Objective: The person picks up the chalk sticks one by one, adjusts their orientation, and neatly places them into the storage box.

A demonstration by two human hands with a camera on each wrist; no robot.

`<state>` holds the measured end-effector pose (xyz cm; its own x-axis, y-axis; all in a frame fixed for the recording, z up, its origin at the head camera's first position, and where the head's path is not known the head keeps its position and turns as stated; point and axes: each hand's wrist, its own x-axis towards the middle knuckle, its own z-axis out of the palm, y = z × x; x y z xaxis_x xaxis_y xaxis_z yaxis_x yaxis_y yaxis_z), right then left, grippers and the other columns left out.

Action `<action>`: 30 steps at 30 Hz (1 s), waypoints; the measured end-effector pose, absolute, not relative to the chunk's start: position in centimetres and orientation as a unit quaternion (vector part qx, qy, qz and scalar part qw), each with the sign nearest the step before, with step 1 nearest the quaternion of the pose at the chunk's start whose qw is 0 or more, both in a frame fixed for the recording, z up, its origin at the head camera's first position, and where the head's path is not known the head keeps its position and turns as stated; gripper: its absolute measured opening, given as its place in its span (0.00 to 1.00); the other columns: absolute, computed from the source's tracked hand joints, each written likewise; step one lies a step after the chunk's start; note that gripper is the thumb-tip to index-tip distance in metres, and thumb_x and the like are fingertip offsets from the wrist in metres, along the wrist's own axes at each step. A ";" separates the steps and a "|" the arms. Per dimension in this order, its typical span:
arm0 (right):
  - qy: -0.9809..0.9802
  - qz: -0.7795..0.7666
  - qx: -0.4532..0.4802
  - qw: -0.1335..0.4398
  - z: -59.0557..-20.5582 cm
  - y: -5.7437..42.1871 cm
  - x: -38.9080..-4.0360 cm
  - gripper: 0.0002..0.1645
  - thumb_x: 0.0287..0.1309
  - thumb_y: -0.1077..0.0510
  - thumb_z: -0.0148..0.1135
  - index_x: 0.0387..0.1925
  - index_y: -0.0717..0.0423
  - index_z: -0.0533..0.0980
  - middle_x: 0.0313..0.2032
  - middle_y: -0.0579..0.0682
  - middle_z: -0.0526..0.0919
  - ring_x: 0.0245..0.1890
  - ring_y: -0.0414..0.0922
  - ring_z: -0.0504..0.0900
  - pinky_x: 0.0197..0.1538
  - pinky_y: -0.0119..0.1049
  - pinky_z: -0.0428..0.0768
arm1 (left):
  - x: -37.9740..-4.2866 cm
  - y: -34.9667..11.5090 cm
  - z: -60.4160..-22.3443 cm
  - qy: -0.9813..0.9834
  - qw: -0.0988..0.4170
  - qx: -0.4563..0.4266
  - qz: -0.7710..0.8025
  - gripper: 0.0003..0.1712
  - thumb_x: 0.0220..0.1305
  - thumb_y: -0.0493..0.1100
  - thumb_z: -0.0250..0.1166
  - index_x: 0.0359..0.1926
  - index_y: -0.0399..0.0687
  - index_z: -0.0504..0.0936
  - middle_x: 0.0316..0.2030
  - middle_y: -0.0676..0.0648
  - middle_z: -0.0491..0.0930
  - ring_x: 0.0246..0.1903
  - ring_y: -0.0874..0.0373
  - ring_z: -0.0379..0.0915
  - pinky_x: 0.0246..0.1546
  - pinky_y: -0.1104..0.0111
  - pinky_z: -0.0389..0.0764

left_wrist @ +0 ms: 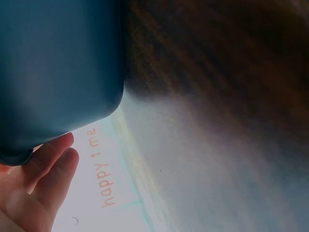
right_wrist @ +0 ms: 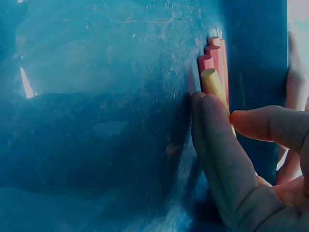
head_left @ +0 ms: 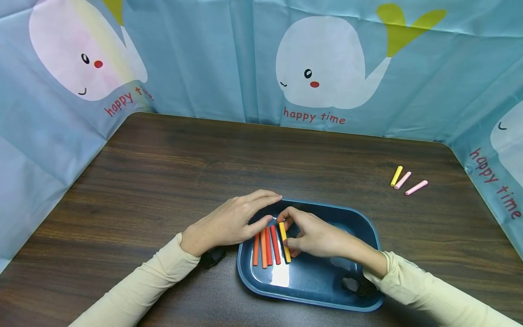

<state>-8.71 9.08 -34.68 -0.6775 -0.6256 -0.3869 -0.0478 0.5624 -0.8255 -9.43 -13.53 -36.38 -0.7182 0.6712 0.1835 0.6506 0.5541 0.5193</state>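
In the head view, my right hand (head_left: 316,234) pinches a yellow chalk stick (head_left: 284,243) between thumb and fingers, inside the blue tray (head_left: 310,297). The right wrist view shows the fingers and thumb on either side of this yellow stick (right_wrist: 212,82). Just left of it, several red and orange chalk sticks (head_left: 261,250) lie side by side on the tray floor. My left hand (head_left: 233,220) is at the tray's upper left corner, fingers nearly straight along the rim and thumb over the inside. The left wrist view shows its fingers (left_wrist: 57,169) beside the tray's outer wall.
Two pink chalk sticks (head_left: 416,188) and a yellow one (head_left: 396,176) lie on the dark wooden table (head_left: 184,159) at the far right. A light blue curtain (head_left: 212,68) with whale prints borders the table's back and sides.
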 end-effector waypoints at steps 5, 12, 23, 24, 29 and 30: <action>0.811 -0.421 -0.205 0.350 -34.7 9.0 -8.8 0.27 0.60 0.69 0.61 0.59 0.64 0.65 0.49 0.59 0.73 0.28 0.41 0.85 0.33 0.33 0.86 | -9.4 -13.5 -36.4 0.883 0.020 0.373 0.286 0.27 0.70 0.46 0.60 0.68 0.46 0.72 0.65 0.47 0.73 0.58 0.57 0.77 0.59 0.60 0.79; 0.806 -0.421 -0.213 0.357 -34.2 9.3 -8.8 0.27 0.61 0.66 0.62 0.60 0.64 0.66 0.48 0.59 0.74 0.29 0.41 0.85 0.35 0.33 0.86 | -9.5 -13.5 -36.4 0.883 0.028 0.371 0.287 0.27 0.71 0.46 0.59 0.69 0.46 0.71 0.65 0.47 0.72 0.58 0.57 0.76 0.59 0.60 0.79; 0.813 -0.414 -0.236 0.334 -31.8 11.1 -9.2 0.28 0.65 0.55 0.63 0.60 0.65 0.68 0.47 0.59 0.77 0.33 0.47 0.84 0.38 0.39 0.86 | -9.3 -13.5 -36.4 0.884 0.031 0.369 0.286 0.28 0.71 0.46 0.59 0.69 0.46 0.71 0.66 0.47 0.72 0.59 0.57 0.76 0.60 0.60 0.78; 0.815 -0.414 -0.240 0.328 -31.5 11.3 -9.2 0.28 0.65 0.55 0.64 0.60 0.65 0.68 0.47 0.59 0.78 0.33 0.49 0.84 0.39 0.40 0.86 | -9.3 -13.5 -36.4 0.884 0.031 0.369 0.287 0.28 0.71 0.46 0.59 0.69 0.46 0.71 0.66 0.47 0.72 0.59 0.57 0.76 0.60 0.60 0.78; 0.818 -0.421 -0.247 0.304 -30.7 12.2 -9.5 0.27 0.65 0.54 0.64 0.59 0.65 0.70 0.45 0.57 0.79 0.34 0.52 0.84 0.40 0.44 0.85 | -9.4 -13.5 -36.3 0.885 0.029 0.367 0.286 0.27 0.70 0.45 0.60 0.69 0.47 0.71 0.65 0.48 0.72 0.60 0.57 0.75 0.61 0.60 0.78; 0.819 -0.422 -0.247 0.301 -30.6 12.4 -9.5 0.28 0.65 0.53 0.64 0.59 0.65 0.70 0.45 0.57 0.79 0.34 0.52 0.84 0.40 0.43 0.85 | -9.4 -13.5 -36.3 0.885 0.029 0.367 0.287 0.27 0.70 0.45 0.60 0.68 0.47 0.71 0.65 0.48 0.73 0.60 0.57 0.75 0.61 0.60 0.78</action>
<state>-9.49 12.36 -30.57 -0.6977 -0.6574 -0.2847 -0.1505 0.5230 -0.8390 -9.36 -13.49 -36.29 -0.7295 0.6654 0.1584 0.6319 0.5670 0.5285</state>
